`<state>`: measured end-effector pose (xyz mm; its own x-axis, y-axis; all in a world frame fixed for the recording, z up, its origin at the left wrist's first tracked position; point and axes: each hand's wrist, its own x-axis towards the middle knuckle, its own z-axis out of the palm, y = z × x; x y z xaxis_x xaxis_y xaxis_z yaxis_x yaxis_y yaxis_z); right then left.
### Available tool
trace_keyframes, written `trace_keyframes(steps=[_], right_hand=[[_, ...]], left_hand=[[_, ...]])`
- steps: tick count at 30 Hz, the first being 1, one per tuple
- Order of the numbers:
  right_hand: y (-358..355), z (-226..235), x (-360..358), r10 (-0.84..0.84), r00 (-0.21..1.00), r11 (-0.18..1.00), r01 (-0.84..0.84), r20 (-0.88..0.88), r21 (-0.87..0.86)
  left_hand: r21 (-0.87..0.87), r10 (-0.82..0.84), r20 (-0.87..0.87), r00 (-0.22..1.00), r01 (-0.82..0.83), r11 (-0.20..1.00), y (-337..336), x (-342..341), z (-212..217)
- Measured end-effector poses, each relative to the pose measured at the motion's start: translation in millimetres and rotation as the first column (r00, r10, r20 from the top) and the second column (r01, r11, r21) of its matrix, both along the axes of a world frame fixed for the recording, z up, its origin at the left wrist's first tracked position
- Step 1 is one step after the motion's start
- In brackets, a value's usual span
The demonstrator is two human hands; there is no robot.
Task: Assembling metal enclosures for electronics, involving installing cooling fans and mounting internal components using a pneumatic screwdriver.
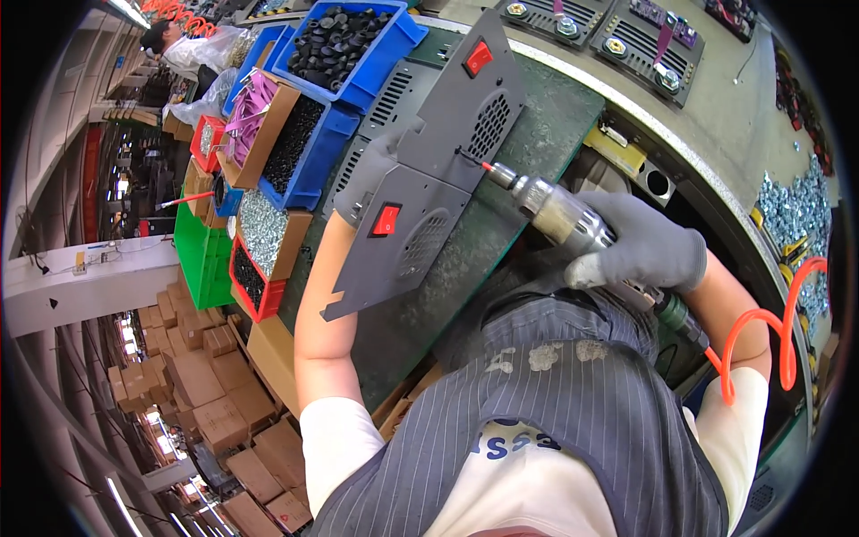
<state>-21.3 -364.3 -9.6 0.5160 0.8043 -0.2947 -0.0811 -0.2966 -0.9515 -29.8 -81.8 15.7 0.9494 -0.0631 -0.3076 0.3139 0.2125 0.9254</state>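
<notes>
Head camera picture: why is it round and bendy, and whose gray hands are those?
There's no robot here, just a person wearing gray gloves. The camera sits on their head, looking down, and its fisheye lens bends straight edges. Their right hand grips a power screwdriver with a curly orange hose. Their left hand holds two gray vented panels, each with a red switch. The tool's tip is close to the panels; I can't tell if it touches. Below is a dark green work surface. A blue bin of black parts stands beyond the panels.
</notes>
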Motion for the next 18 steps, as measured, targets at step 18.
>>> trace_keyframes(steps=[18], right_hand=[[11.7, 0.2, -7.6, -0.063, 0.989, 0.941, 0.104, -0.136, 0.323]], left_hand=[[-0.618, 0.104, -0.111, 0.988, -0.151, 0.772, 36.0, 5.1, -11.5]])
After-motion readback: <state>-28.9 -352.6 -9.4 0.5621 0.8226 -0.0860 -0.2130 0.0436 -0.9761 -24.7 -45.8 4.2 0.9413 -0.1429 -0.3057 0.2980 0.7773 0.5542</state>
